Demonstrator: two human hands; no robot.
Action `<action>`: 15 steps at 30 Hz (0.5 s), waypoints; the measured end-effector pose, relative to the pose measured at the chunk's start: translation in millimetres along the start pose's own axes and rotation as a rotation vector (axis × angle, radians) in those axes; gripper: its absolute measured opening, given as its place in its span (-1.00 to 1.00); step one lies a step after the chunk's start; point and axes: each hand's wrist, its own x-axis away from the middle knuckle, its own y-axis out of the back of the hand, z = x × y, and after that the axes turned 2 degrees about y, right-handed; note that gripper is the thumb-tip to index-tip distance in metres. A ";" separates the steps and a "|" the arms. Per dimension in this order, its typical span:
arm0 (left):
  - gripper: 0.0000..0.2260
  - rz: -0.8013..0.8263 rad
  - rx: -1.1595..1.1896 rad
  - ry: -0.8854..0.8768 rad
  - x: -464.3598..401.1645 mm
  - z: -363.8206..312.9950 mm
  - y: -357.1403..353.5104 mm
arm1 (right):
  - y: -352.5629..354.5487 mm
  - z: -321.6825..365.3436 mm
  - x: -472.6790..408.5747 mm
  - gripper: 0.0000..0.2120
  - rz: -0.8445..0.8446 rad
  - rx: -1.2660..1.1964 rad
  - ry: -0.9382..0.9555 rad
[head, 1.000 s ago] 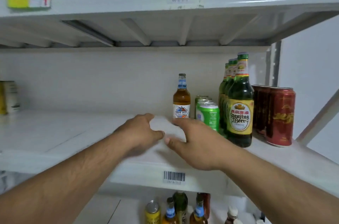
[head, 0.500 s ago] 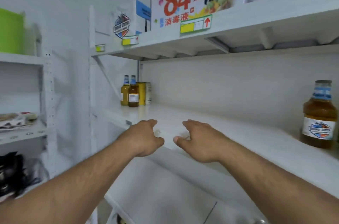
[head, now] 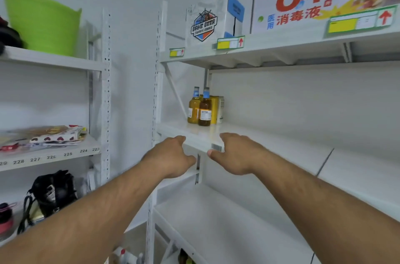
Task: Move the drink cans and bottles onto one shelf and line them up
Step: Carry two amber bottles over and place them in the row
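Head view | your left hand (head: 171,156) and right hand (head: 234,153) hover empty, fingers loosely curled, at the shelf's (head: 270,144) near edge | two amber bottles (head: 200,108) stand far left, yellow cans (head: 216,109) touching behind.

Middle shelf (head: 281,144): bare from 12 to 3 o'clock, open to hands. Obstacles at 11 o'clock, far corner: two amber bottles (head: 200,108), yellow cans (head: 216,109) touching behind.
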 end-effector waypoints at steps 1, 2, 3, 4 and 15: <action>-0.27 0.002 -0.004 -0.002 -5.0 8.2 3.5 | -2.5 7.6 -7.5 -0.30 -0.001 0.010 -0.004; -0.27 0.004 -0.014 -0.004 -10.4 15.3 6.1 | -4.7 14.4 -14.6 -0.30 -0.001 0.019 -0.005; -0.27 0.006 -0.029 -0.007 -16.2 21.6 8.0 | -7.1 20.3 -21.2 -0.30 0.000 0.027 -0.006; -0.28 0.006 -0.042 -0.011 -22.0 27.0 9.6 | -9.4 25.7 -27.5 -0.30 0.001 0.034 -0.006; -0.30 0.010 -0.111 -0.054 -93.7 46.7 -2.9 | -30.5 36.0 -98.7 -0.30 -0.006 0.078 -0.028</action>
